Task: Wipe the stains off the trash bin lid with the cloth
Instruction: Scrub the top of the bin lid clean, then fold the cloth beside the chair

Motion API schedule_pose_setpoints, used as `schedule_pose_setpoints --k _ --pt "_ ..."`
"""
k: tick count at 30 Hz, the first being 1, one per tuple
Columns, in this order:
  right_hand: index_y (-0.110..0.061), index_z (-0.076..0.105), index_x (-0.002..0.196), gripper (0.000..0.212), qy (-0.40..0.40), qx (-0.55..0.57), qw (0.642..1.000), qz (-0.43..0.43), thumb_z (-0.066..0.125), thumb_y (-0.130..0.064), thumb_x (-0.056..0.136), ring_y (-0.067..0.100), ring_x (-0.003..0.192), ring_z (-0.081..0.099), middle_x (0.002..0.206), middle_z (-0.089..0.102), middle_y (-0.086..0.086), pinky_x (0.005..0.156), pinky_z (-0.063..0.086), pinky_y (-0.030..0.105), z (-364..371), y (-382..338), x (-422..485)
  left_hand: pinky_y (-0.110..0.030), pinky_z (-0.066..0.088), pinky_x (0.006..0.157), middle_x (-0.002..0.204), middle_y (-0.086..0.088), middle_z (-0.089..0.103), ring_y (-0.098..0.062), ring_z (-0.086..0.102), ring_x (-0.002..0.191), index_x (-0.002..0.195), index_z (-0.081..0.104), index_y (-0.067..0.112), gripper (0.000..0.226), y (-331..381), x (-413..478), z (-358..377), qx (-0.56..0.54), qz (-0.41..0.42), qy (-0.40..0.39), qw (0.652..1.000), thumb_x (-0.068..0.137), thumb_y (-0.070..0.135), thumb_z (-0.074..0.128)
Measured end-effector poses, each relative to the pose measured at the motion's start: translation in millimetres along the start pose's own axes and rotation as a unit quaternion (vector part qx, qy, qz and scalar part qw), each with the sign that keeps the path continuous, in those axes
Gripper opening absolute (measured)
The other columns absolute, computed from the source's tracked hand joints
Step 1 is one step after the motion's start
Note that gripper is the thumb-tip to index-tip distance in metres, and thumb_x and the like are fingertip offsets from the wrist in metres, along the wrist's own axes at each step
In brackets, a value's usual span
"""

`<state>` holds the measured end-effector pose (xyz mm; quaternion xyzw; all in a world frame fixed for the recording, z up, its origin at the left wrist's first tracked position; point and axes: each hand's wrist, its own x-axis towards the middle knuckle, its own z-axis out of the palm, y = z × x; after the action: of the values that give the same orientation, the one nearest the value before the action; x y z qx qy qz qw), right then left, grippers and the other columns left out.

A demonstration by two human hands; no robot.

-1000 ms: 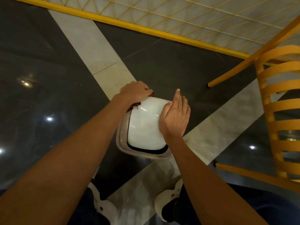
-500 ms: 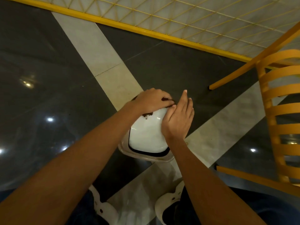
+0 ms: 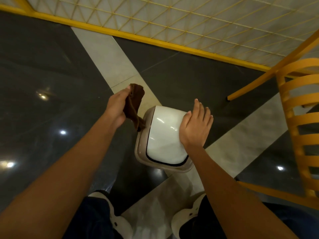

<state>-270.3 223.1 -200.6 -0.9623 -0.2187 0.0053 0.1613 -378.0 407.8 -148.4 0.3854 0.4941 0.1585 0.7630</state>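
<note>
A small trash bin with a beige rim (image 3: 140,149) and a glossy white lid (image 3: 164,135) stands on the floor in front of my feet. My left hand (image 3: 117,109) holds a dark brown cloth (image 3: 134,104) up and to the left of the bin; the cloth's lower end hangs down to the bin's left rim. My right hand (image 3: 196,125) rests flat on the right side of the lid with straight fingers. The lid's visible surface looks white and shiny.
An orange slatted chair (image 3: 300,125) stands close on the right, with its legs reaching over the floor. A yellow lattice partition (image 3: 172,23) with a yellow base bar runs along the back. My white shoes (image 3: 183,223) stand just below the bin on the dark and pale tiles.
My left hand has lifted the cloth off the far edge of the lid and moved it up and left. My right hand stays on the lid's right side.
</note>
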Motion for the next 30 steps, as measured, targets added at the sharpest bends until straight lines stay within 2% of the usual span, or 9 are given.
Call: schedule_pose_setpoints --k 6,9,11,13,15,21,26,28,30 --pt "-0.016 0.018 0.147 0.057 -0.062 -0.027 0.997 -0.041 0.014 -0.043 0.097 0.028 0.143 0.008 0.153 0.021 0.01 0.116 -0.001 0.045 -15 -6 2 -0.037 0.05 0.093 0.116 -0.012 0.065 -0.023 0.064 0.104 0.121 0.059 0.01 0.037 34 -27 9 -0.038 -0.006 -0.059 0.998 0.091 0.032 0.055" --pt "-0.02 0.023 0.145 0.054 -0.092 0.102 0.983 -0.124 0.022 -0.045 0.097 0.024 0.142 0.015 0.151 0.027 0.006 0.115 0.005 0.044 -41 -23 12 -0.034 0.053 0.086 0.12 -0.013 0.064 -0.023 0.064 0.106 0.125 0.057 0.009 0.039 45 -41 18 -0.076 -0.007 -0.116 0.99 0.094 0.032 0.049" --pt "-0.025 0.026 0.144 0.051 -0.196 0.276 0.932 -0.131 0.031 -0.045 0.098 0.019 0.138 0.025 0.149 0.032 0.001 0.113 0.017 0.041 -64 -42 19 -0.031 0.056 0.077 0.118 -0.012 0.064 -0.021 0.065 0.103 0.125 0.056 0.009 0.04 51 -54 28 -0.07 -0.012 -0.155 0.985 0.095 0.033 0.045" --pt "-0.026 0.035 0.14 0.047 -0.299 0.432 0.846 -0.094 0.041 -0.042 0.096 0.012 0.13 0.038 0.142 0.042 -0.003 0.107 0.032 0.028 -90 -64 24 -0.028 0.057 0.071 0.11 -0.011 0.067 -0.02 0.067 0.096 0.122 0.057 0.009 0.038 54 -65 39 -0.053 -0.011 -0.182 0.982 0.096 0.032 0.043" --pt "-0.019 0.049 0.128 0.038 -0.318 0.497 0.804 -0.078 0.052 -0.031 0.092 0.005 0.112 0.052 0.123 0.056 -0.003 0.087 0.043 0.013 -110 -73 27 -0.026 0.057 0.069 0.096 -0.007 0.071 -0.017 0.068 0.089 0.112 0.062 0.01 0.034 56 -74 47 -0.037 -0.008 -0.207 0.978 0.096 0.032 0.042" --pt "-0.01 0.059 0.088 0.013 -0.275 0.475 0.832 -0.087 0.067 -0.02 0.083 0.006 0.077 0.056 0.082 0.06 -0.001 0.069 0.044 0.014 -161 -61 38 -0.027 0.056 0.07 0.101 -0.009 0.069 -0.018 0.067 0.092 0.115 0.061 0.008 0.039 80 -102 63 0.061 0.0 -0.235 0.97 0.095 0.037 0.043" --pt "-0.01 0.061 0.089 0.014 -0.275 0.503 0.817 -0.058 0.066 -0.021 0.083 0.015 0.088 0.061 0.093 0.065 0.007 0.083 0.048 0.026 -201 -45 38 -0.029 0.057 0.064 0.099 -0.011 0.07 -0.02 0.07 0.084 0.116 0.058 0.009 0.063 105 -122 74 0.083 -0.009 -0.235 0.968 0.092 0.059 0.029" --pt "-0.011 0.056 0.087 0.012 -0.261 0.536 0.802 -0.021 0.067 -0.018 0.084 0.018 0.084 0.059 0.091 0.062 0.008 0.075 0.047 0.029 -210 -37 36 -0.035 0.057 0.068 0.098 -0.014 0.071 -0.023 0.071 0.084 0.115 0.057 0.004 0.084 88 -124 73 0.034 -0.062 -0.226 0.972 0.085 0.072 0.018" --pt "-0.013 0.053 0.092 0.018 -0.255 0.528 0.81 0.01 0.068 -0.016 0.083 0.019 0.084 0.059 0.093 0.061 0.008 0.068 0.046 0.028 -214 -26 33 -0.039 0.052 0.071 0.086 -0.013 0.073 -0.024 0.071 0.08 0.109 0.058 0.004 0.09 60 -128 72 0.1 -0.106 -0.222 0.964 0.082 0.077 0.014"
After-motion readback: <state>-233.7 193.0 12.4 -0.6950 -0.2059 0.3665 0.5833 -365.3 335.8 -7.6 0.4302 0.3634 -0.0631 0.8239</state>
